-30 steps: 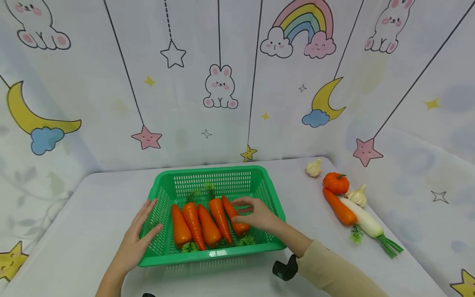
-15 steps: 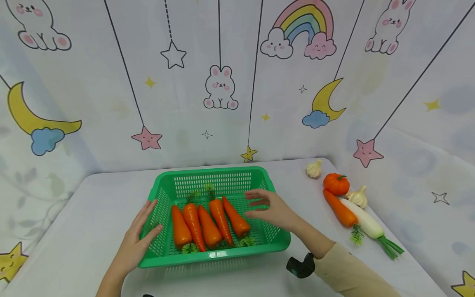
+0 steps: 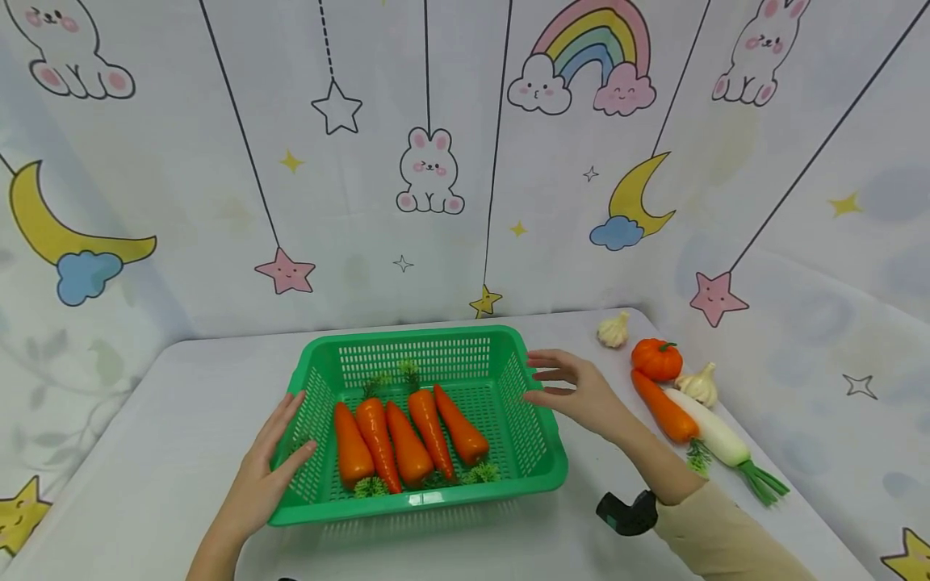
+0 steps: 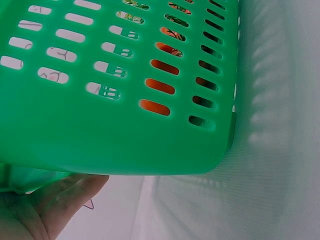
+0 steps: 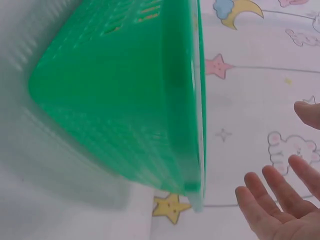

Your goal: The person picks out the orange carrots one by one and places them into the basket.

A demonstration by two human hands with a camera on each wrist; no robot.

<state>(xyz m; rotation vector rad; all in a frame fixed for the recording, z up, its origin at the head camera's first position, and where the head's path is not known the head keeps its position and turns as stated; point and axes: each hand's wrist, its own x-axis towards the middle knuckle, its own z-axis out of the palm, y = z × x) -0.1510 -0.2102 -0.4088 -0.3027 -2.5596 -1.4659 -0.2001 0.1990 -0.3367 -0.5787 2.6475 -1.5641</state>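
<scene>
A green plastic basket [image 3: 417, 502] with slotted walls holds several orange carrots [image 3: 410, 448] lying side by side, their leafy tops at differing ends. My left hand [image 3: 257, 476] rests against the basket's left rim with fingers spread and thumb over the edge; the left wrist view shows the thumb [image 4: 75, 197] by the green wall. Above the right rim, my right hand [image 3: 581, 395] hovers with loosely bent fingers and nothing in them. From the right wrist camera, its fingers [image 5: 280, 195] appear apart from the basket's side.
On the table's right side lie a garlic bulb [image 3: 613, 330], a small pumpkin [image 3: 656, 359], a second garlic bulb [image 3: 699, 385], another carrot [image 3: 664, 407] and a white radish [image 3: 715, 432] with green leaves. A patterned cloth [image 3: 363, 226] hangs behind the white table [image 3: 196, 411].
My right hand has drawn away from the rightmost carrot and moved right, out over the basket's right rim. The left hand stays where it was. The carrots have stayed in the basket.
</scene>
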